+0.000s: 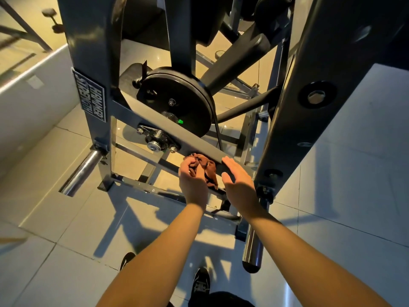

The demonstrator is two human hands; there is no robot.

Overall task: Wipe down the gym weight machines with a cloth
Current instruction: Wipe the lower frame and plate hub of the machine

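The brown cloth [208,171] is bunched up in the left hand [192,180], whose fingers curl round it and press it to the lower end of the machine's slanted crossbar [155,127]. Just right of that grip, the right hand [238,185] lies open with straight fingers at the same bar, holding nothing; whether it touches is unclear. Up the bar from the grip sit a bolted bearing block [156,140] and a black disc [174,100]. I judge the wiping is mid-course: one bar is being worked, no sheen shows what is done, and the disc, the uprights [309,85] and the chrome pegs [81,171] likely remain.
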